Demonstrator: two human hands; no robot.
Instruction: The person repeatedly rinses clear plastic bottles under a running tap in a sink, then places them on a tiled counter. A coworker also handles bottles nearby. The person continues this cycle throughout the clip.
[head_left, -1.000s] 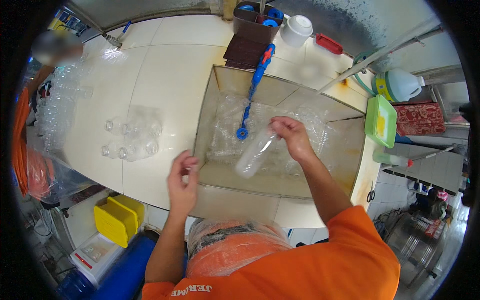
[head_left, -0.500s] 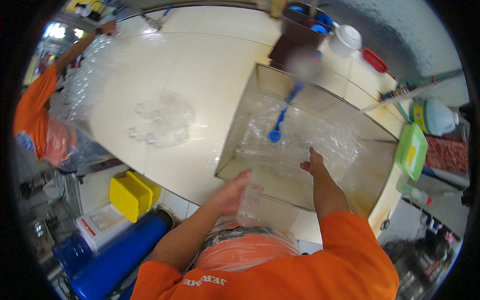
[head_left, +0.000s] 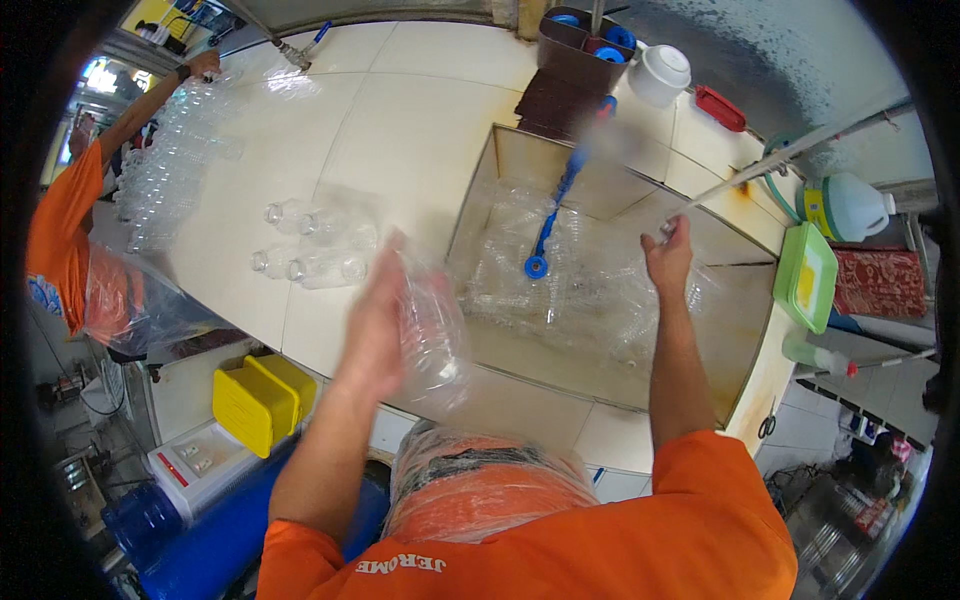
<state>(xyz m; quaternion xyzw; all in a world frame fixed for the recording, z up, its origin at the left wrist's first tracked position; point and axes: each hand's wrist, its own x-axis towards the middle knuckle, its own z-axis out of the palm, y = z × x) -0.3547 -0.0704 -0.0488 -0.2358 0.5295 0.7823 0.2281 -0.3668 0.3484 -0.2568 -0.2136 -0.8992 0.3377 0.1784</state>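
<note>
My left hand (head_left: 372,335) is closed around a clear plastic bottle (head_left: 432,335), raised over the counter's front edge and blurred by motion. Over the right half of the metal sink (head_left: 600,388), my right hand (head_left: 668,258) is lifted with its fingers bent at the end of a thin whitish pipe (head_left: 770,165). They look pinched on its tip, partly hidden. Many clear bottles (head_left: 610,295) crowd the sink below. A blue rod with a round end (head_left: 537,266) lies across them. Several clear bottles (head_left: 325,262) lie on the counter left of the sink.
At far left, another person's hand (head_left: 204,66) is beside a mass of clear bottles (head_left: 170,165). A dark caddy (head_left: 580,50), white tub (head_left: 662,75) and red dish (head_left: 720,108) stand behind the sink. A green tray (head_left: 806,280) is at right, a yellow bin (head_left: 250,400) below left.
My left hand has swung up and left with the bottle, from the sink's front corner to above the counter. My right hand has risen from the bottles to the pipe's end.
</note>
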